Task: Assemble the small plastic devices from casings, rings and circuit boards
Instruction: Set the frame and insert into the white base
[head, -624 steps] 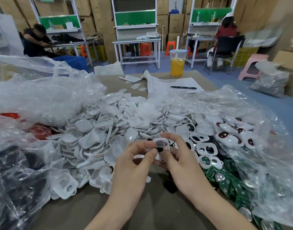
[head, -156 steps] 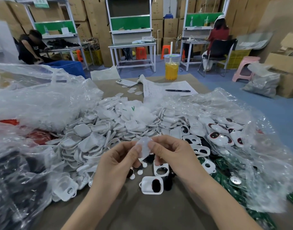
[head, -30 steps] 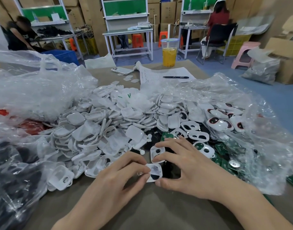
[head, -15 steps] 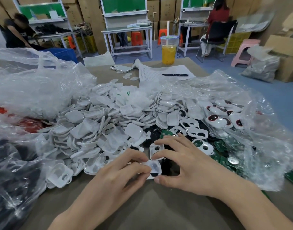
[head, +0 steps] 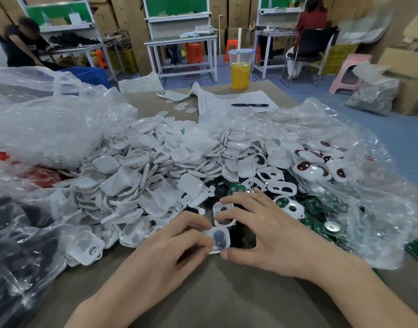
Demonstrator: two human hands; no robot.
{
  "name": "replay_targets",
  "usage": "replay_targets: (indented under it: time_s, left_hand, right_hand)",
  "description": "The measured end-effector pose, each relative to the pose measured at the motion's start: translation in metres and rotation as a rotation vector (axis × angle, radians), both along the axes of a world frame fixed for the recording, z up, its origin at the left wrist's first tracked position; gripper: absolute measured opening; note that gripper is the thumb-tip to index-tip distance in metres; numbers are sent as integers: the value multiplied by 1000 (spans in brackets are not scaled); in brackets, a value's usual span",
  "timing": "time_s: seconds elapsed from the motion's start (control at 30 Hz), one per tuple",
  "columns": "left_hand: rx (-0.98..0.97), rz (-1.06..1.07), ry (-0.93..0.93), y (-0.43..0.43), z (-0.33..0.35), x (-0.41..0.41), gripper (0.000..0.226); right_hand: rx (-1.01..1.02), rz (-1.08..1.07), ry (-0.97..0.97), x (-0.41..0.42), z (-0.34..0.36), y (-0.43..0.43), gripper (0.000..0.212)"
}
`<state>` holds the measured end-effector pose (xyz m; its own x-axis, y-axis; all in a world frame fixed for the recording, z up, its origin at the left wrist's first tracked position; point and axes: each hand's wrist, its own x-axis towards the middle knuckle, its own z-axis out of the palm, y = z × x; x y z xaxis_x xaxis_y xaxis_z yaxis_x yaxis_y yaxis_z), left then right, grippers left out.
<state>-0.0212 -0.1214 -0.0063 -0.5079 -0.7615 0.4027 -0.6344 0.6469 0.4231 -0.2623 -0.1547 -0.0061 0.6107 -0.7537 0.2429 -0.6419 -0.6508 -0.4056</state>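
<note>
A small white casing (head: pixel 219 240) with a dark oval showing through lies flat on the brown table (head: pixel 227 301) between my hands. My left hand (head: pixel 177 245) pinches its left edge with bent fingertips. My right hand (head: pixel 260 230) presses its right corner with the thumb, and the fingers spread over a second white casing with two holes (head: pixel 223 213). A big heap of white casings (head: pixel 156 171) fills the middle. Green circuit boards (head: pixel 321 223) and white ring frames (head: pixel 281 188) lie to the right.
Crumpled clear plastic bags lie at the left (head: pixel 42 129) and right (head: pixel 369 185). Finished white pieces with red-black windows (head: pixel 319 162) sit in the right bag. At the far table end stand a cup of orange drink (head: pixel 240 69), a phone (head: pixel 172 96), paper and a pen (head: pixel 249 105).
Both hands stay on the flat casing at almost the same spot. The left fingertips have shifted slightly along its left edge.
</note>
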Motion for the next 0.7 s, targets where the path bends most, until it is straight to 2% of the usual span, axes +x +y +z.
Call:
replay_targets:
  time_s: [0.27,0.47,0.7]
  left_hand:
    - [14,-6,-43,3,4,0,20]
    - [-26,-17,-101,3,7,-2,22]
    - [-29,152,-44,5,14,5,24]
  right_hand:
    - [-106,66,-28,3,3,2,11]
    - [-49,55,-2,2,2,1,14]
    - [-40,41,-7,2,2,2,18]
